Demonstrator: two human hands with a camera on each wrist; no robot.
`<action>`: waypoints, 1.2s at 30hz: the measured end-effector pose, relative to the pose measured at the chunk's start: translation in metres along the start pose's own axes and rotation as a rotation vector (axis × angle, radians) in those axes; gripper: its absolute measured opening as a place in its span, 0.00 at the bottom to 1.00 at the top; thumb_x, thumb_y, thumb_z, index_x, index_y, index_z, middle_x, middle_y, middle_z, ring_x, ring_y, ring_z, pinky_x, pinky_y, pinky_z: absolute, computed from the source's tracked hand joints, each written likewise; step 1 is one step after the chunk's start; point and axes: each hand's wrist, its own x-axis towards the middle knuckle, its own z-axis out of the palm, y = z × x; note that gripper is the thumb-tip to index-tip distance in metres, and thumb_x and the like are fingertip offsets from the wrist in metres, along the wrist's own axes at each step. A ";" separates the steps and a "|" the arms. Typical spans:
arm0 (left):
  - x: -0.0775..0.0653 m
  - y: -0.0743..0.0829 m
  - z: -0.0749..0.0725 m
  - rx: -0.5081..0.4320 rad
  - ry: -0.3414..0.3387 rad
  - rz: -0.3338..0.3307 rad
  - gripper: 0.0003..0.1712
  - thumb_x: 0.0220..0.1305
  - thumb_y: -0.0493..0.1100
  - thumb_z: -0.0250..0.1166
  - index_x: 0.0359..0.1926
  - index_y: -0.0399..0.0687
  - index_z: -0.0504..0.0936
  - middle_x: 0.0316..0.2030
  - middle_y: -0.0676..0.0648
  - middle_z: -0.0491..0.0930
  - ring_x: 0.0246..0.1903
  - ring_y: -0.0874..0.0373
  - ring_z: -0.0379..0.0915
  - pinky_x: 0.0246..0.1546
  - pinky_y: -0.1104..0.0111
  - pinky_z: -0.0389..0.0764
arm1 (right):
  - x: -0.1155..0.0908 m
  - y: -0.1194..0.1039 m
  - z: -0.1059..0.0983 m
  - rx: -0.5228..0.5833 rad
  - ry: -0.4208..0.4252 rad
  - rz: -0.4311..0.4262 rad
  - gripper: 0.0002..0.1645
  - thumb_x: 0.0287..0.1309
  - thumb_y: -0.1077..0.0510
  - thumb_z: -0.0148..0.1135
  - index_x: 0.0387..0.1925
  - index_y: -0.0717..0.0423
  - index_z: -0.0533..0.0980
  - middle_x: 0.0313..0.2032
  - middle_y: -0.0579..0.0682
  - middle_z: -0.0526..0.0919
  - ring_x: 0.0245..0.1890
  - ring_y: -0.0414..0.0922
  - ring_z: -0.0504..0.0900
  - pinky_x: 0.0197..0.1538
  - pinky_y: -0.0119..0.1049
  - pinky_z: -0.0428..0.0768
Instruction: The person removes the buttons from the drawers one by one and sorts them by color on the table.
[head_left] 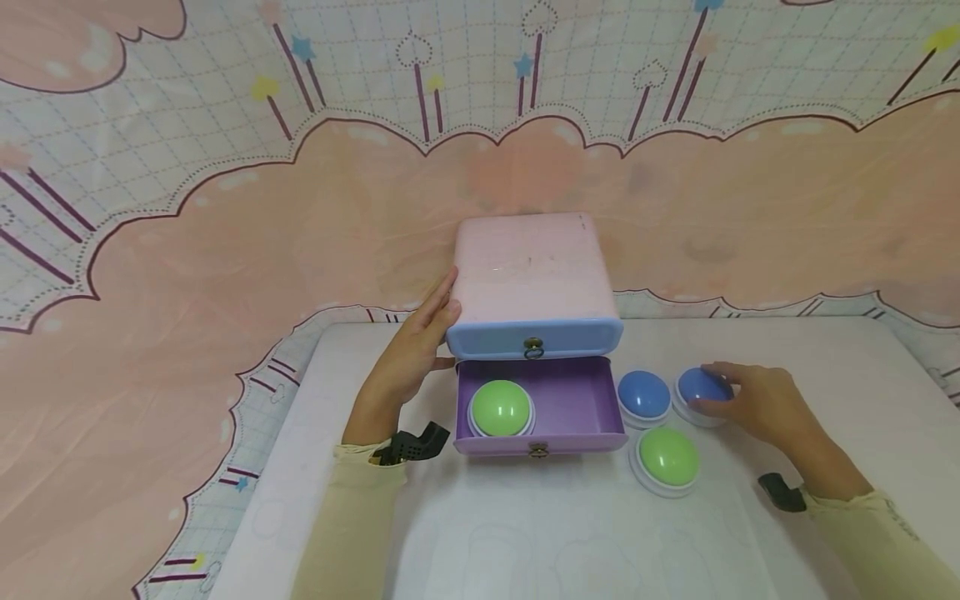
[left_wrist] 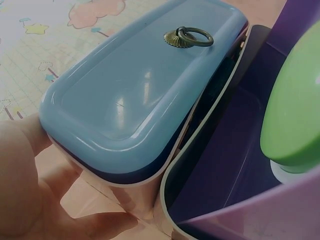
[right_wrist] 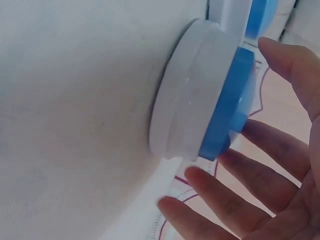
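Note:
A small cabinet [head_left: 532, 271] with a pink top and a blue upper drawer front [head_left: 487, 342] stands on the table. Its purple lower drawer [head_left: 577, 408] is pulled out and holds a green-domed push button [head_left: 501, 408] on a white base. My left hand [head_left: 408, 358] rests along the cabinet's left side, fingers extended; the left wrist view shows its thumb [left_wrist: 105, 225] held apart from the other fingers. On the right, my right hand [head_left: 768, 404] is at a blue-domed button [right_wrist: 192, 95], its fingers spread loosely around the dome, not closed on it.
Beside the drawer's right side sits another blue button [head_left: 643, 394], with a second green button [head_left: 667, 458] in front of it. All are on the white table [head_left: 562, 533]. A patterned cloth [head_left: 360, 217] hangs behind.

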 end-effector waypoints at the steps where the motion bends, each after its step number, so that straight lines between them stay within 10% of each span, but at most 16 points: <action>1: 0.000 0.000 0.000 0.001 0.001 0.000 0.31 0.77 0.63 0.51 0.75 0.91 0.52 0.82 0.55 0.41 0.73 0.33 0.61 0.58 0.32 0.73 | 0.000 0.000 0.000 -0.004 0.006 -0.001 0.52 0.53 0.32 0.74 0.69 0.61 0.71 0.65 0.74 0.71 0.64 0.75 0.68 0.59 0.70 0.73; 19: 0.001 -0.001 0.000 0.004 0.002 0.000 0.32 0.77 0.63 0.52 0.76 0.91 0.52 0.82 0.53 0.42 0.73 0.33 0.60 0.58 0.32 0.72 | -0.029 -0.063 -0.015 0.052 0.244 -0.237 0.37 0.53 0.40 0.77 0.62 0.51 0.80 0.60 0.64 0.82 0.59 0.69 0.78 0.56 0.68 0.77; 25: 0.001 -0.001 0.000 -0.006 0.002 -0.004 0.32 0.77 0.63 0.52 0.76 0.91 0.52 0.82 0.52 0.42 0.73 0.34 0.60 0.58 0.32 0.72 | -0.037 -0.090 -0.017 0.096 0.319 -0.349 0.35 0.51 0.39 0.78 0.59 0.48 0.83 0.57 0.57 0.85 0.51 0.61 0.85 0.54 0.62 0.80; 30: 0.001 0.000 0.000 -0.014 0.000 -0.005 0.32 0.77 0.62 0.52 0.76 0.91 0.53 0.82 0.51 0.42 0.73 0.34 0.60 0.59 0.32 0.72 | -0.040 -0.111 -0.016 0.094 0.390 -0.438 0.33 0.47 0.44 0.81 0.56 0.48 0.85 0.53 0.52 0.88 0.25 0.45 0.79 0.44 0.47 0.84; 36: 0.001 0.000 0.001 -0.021 0.001 -0.008 0.32 0.77 0.62 0.52 0.76 0.90 0.53 0.82 0.50 0.43 0.73 0.34 0.60 0.59 0.32 0.72 | -0.040 -0.134 -0.011 0.107 0.427 -0.532 0.34 0.42 0.43 0.83 0.53 0.50 0.87 0.47 0.52 0.90 0.42 0.53 0.90 0.48 0.52 0.86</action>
